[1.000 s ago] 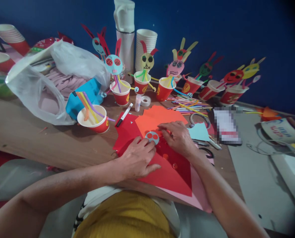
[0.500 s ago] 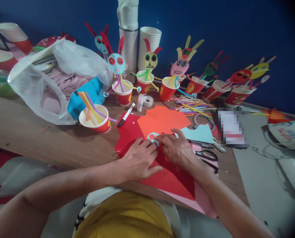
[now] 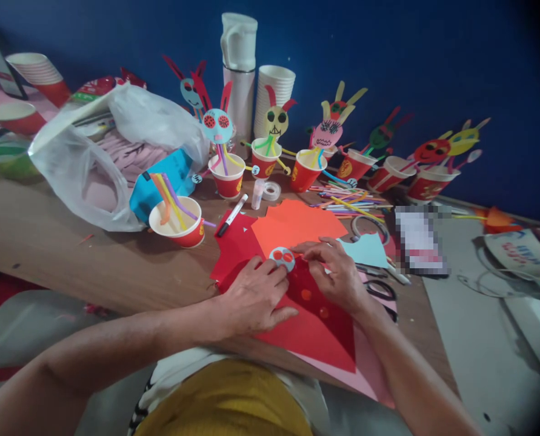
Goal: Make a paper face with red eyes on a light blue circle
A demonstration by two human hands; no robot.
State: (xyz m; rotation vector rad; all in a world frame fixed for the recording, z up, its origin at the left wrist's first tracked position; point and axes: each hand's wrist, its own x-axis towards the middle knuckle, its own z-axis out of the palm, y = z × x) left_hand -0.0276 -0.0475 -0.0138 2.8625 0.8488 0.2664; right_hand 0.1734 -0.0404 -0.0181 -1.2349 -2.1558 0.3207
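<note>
A small light-blue paper disc [image 3: 282,259] with two orange-red round spots lies on red paper [image 3: 310,339]. My left hand [image 3: 255,297] rests flat on that paper, its fingertips at the disc's lower edge. To the right of the disc, my right hand [image 3: 336,272] hovers with bent fingers, thumb and index apart and nothing visible between them. Two small orange dots [image 3: 306,295] lie on the red paper below my right hand. Just beyond the disc is a cut orange sheet [image 3: 299,221].
Black-handled scissors [image 3: 381,290], a light-blue offcut [image 3: 365,250] and a tape roll [image 3: 370,230] are at right. Behind lie a marker [image 3: 232,215], a glue stick [image 3: 257,195] and straws [image 3: 351,200]. Several cup puppets [image 3: 226,178] line the wall. At left are a straw-filled cup [image 3: 176,224] and plastic bag [image 3: 83,175].
My right hand has lifted off the disc and shifted slightly right, uncovering both spots and the orange dots below. My left hand stays in place. The view has tilted slightly.
</note>
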